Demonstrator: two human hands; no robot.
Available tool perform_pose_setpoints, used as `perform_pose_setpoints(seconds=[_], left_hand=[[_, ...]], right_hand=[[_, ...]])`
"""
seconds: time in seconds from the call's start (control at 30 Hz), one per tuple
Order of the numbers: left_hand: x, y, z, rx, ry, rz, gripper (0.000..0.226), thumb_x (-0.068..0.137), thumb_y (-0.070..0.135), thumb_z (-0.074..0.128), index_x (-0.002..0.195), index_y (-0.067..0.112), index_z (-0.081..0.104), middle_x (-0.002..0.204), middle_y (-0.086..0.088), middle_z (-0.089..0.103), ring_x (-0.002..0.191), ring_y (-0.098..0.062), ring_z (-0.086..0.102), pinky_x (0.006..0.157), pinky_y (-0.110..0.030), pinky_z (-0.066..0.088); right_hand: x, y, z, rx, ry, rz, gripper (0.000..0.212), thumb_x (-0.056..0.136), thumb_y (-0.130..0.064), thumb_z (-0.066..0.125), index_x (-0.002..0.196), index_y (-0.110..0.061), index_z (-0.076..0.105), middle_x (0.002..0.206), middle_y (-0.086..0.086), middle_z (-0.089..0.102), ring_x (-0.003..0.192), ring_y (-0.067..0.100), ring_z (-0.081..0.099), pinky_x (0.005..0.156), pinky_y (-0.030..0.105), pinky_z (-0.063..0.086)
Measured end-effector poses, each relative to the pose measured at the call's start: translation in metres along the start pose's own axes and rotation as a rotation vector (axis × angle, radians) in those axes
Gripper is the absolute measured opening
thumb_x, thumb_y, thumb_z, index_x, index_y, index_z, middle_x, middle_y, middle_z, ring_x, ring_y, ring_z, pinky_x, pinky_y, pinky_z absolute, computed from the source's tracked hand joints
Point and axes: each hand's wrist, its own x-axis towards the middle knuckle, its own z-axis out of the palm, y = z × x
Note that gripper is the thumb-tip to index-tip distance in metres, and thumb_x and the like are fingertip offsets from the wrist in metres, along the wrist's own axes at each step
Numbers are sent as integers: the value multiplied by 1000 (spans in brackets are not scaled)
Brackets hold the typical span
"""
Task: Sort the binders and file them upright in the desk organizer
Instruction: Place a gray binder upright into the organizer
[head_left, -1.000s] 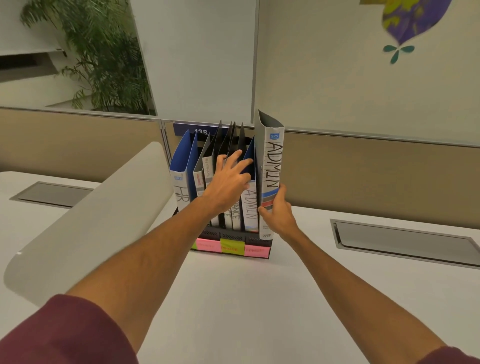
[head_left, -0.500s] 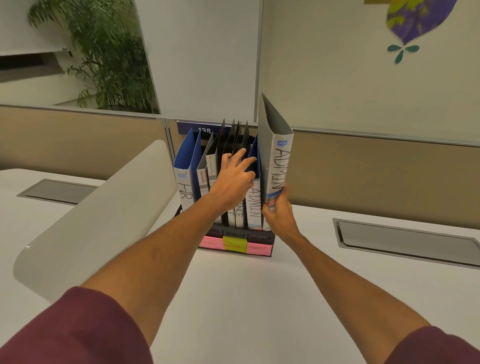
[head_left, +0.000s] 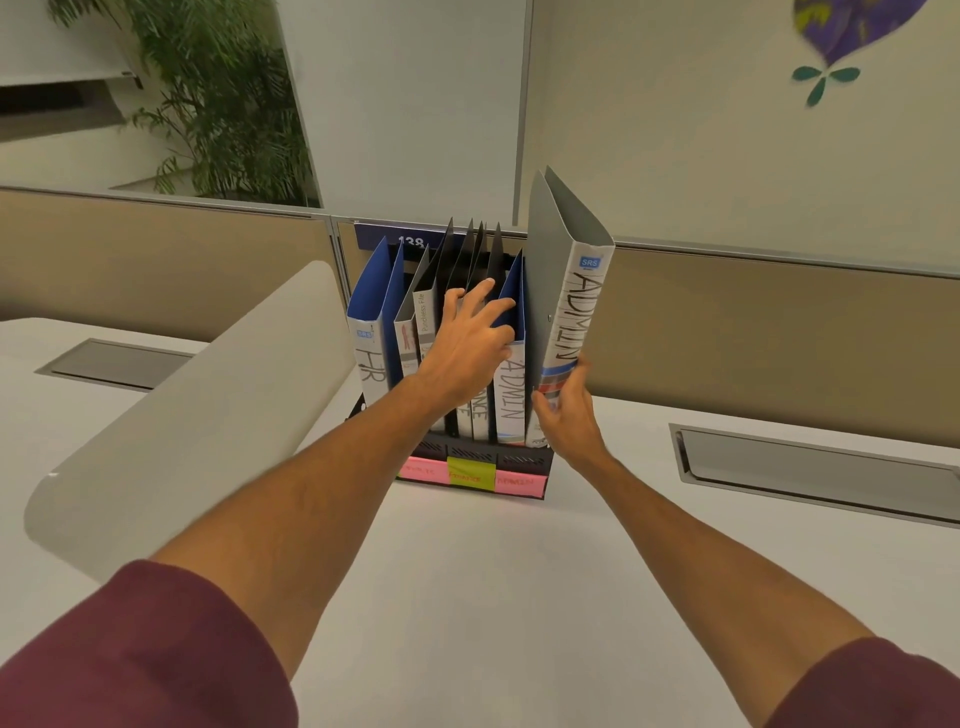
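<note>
- Grey ADMIN lever-arch binder: raised higher, right hand grip clamped on spine
- Left hand: grip apart, pressing filed binders aside; black mesh organizer slot awaits

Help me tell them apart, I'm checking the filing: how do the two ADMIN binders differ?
The grey ADMIN binder is gripped by the right hand, tilted and sticking up high; the blue ADMIN binder stands seated in the organizer, the left hand touching it. Grey covers versus blue. Both have white spines handwritten ADMIN.
</note>
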Motion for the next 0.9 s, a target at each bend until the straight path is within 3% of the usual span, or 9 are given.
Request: perform_pose_setpoints(seconds=[0.27,0.47,0.73,0.9], left_hand=[[-1,0,-2,-1,-12,-9,22,95,28,54,111,18,66,153,-4,32,147,-28,7,116,-51,5],[-2,-1,-1,6,0,-2,22,95,26,54,110,16,67,152,-5,33,147,-28,9,116,-51,6],[-4,-6,1,0,-3,-21,25,96,29,51,112,18,65,153,-3,32,147,-28,8,116,-50,6],[-3,-6,2,-3,-3,-26,25,96,31,51,112,19,66,153,-3,33,147,-28,8,116,-51,6]], right_hand=[[-4,2,2,-45,-27,29,65,93,-11,57,142,-13,16,148,9,35,131,21,43,99,42,45],[-18,11,20,-69,-53,87,65,92,-5,56,140,-23,15,144,6,39,128,22,46,95,40,49],[-20,18,23,-148,-116,246,56,93,-7,53,139,-16,22,141,8,43,126,27,49,97,42,48],[-15,3,10,36,-56,58,55,100,-26,44,148,-17,18,144,4,41,129,14,43,97,30,44]])
